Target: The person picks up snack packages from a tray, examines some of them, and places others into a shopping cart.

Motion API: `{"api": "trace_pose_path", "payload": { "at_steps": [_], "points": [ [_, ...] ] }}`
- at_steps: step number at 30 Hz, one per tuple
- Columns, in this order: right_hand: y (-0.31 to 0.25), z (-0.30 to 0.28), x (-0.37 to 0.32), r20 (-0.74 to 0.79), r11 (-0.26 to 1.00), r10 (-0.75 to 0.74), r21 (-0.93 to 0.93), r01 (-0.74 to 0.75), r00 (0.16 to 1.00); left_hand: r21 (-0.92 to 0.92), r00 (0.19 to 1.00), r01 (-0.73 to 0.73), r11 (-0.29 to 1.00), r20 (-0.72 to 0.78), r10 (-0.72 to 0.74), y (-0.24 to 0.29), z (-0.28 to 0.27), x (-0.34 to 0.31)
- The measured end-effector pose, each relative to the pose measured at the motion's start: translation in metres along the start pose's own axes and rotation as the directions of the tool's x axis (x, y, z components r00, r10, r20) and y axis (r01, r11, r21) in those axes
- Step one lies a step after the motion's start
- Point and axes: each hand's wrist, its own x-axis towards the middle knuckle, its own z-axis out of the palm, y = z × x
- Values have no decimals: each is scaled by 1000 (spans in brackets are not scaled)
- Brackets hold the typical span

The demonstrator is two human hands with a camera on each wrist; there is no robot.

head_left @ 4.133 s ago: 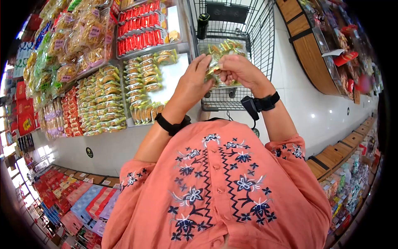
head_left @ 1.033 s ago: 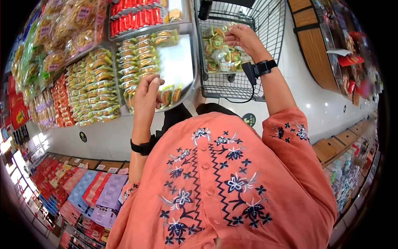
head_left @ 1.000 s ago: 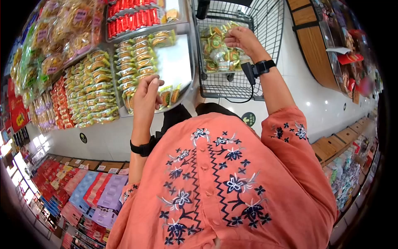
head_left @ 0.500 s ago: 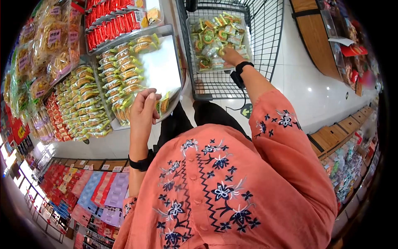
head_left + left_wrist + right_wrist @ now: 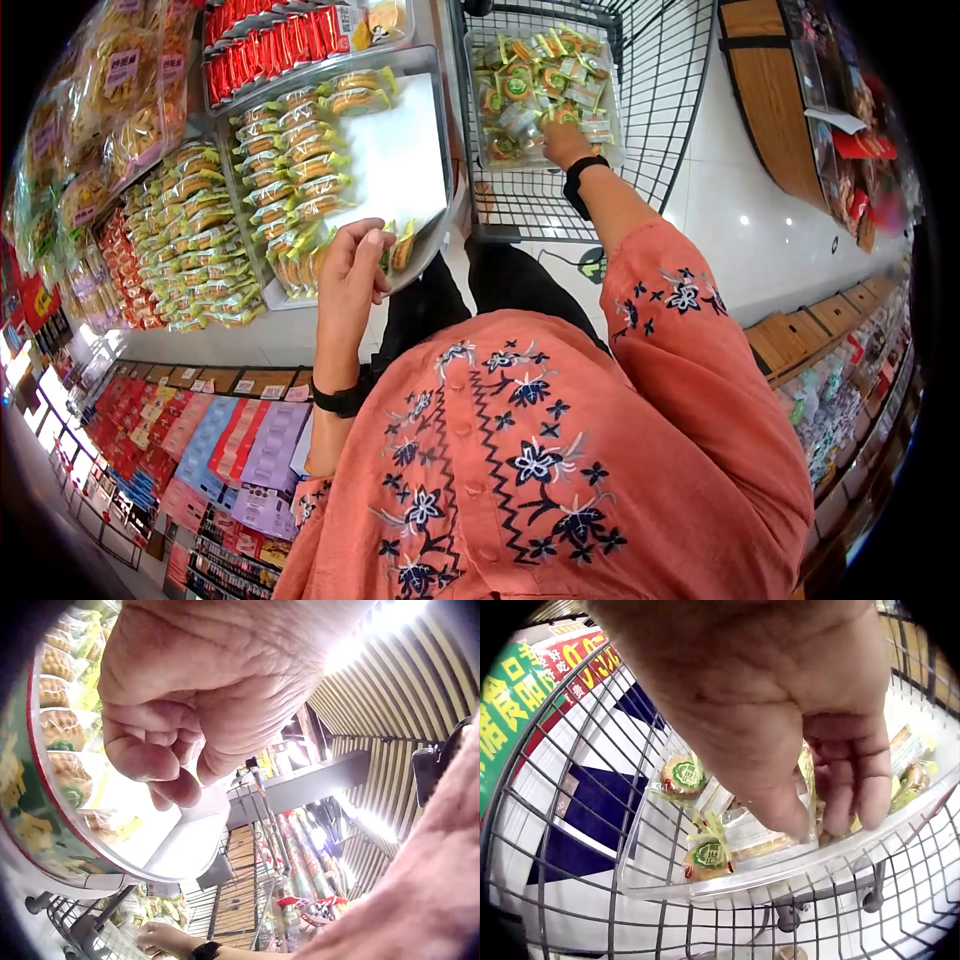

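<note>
Our right hand [image 5: 565,140] reaches into the clear plastic tray [image 5: 780,871] of green-wrapped pastries [image 5: 520,85] in the grey wire cart [image 5: 650,120]. We cannot tell if it is gripping or only touching them. Our left hand [image 5: 352,265] hangs clenched and empty beside the white display tray [image 5: 400,150]. We judge the pastries are being settled, and the next move calls for a clean release.

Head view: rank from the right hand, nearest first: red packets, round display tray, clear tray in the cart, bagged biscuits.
1. Clear tray, in the cart: the right hand has its fingers in it.
2. Round display tray, left of the cart.
3. Red packets, upper left, beyond that tray.
4. Bagged biscuits, far left edge.
</note>
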Motion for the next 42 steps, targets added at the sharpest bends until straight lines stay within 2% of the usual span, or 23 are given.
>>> {"api": "trace_pose_path", "payload": {
  "at_steps": [1,4,7,8,9,11,12,13,15,16,17,19,22,25,26,29,33,37,38,41,42],
  "points": [
    [-1,-2,-3,-41,1000,10,18,-9,999,0,1000,1,1000,6,-1,-1,-1,0],
    [1,-17,-8,-9,993,-107,52,107,994,-2,1000,-6,1000,25,6,-2,-2,1],
    [3,-46,-22,-69,955,-246,151,254,967,-14,998,-26,1000,48,27,1,1,1],
    [7,-62,-33,-131,896,-308,292,334,942,-21,997,-37,999,60,39,2,2,2],
    [0,-84,-47,-19,834,-204,520,184,979,-29,996,-50,998,70,52,3,2,3],
    [-20,-131,-76,260,545,-85,820,-173,962,-55,991,-83,995,103,88,6,5,5],
    [-29,-152,-95,261,446,-131,877,-178,956,-67,987,-101,993,118,109,10,6,7],
    [-41,-180,-117,274,418,-145,888,-192,951,-46,976,-170,984,128,174,15,10,8],
    [-57,-197,-140,196,342,-180,931,-125,964,-4,945,-296,955,141,294,25,20,7],
    [-66,-204,-149,170,355,-211,931,-86,963,19,910,-388,922,166,379,27,23,9],
    [-75,-210,-158,143,365,-241,930,-47,960,117,812,-574,810,203,547,22,25,19],
    [-94,-221,-174,111,391,-321,920,25,941,113,771,-628,770,225,595,39,36,8],
    [-134,-233,-199,112,418,-451,903,99,885,132,691,-722,679,189,698,35,41,5],
    [-167,-228,-205,113,426,-505,895,133,856,70,770,-635,769,133,624,23,33,4],
    [-176,-226,-206,116,430,-522,892,143,845,64,752,-657,751,123,647,11,28,11],
    [-205,-227,-216,163,389,-576,916,93,801,-50,847,-517,854,118,519,-4,11,10],
    [-232,-215,-212,161,360,-664,925,123,730,-312,863,-394,865,199,465,-10,-10,-6],
    [-249,-211,-211,199,454,-666,873,178,719,-513,931,-247,822,110,348,-16,-29,-11],
    [-247,-202,-203,171,466,-635,862,198,753,-586,949,-199,785,84,303,-15,-33,-13],
    [-252,-192,-199,51,449,-573,854,262,818,-610,962,-138,780,104,252,-30,-53,-6],
    [-258,-195,-204,63,446,-563,862,239,824,-592,953,-145,793,132,273,-32,-59,-5]
  ]
}}
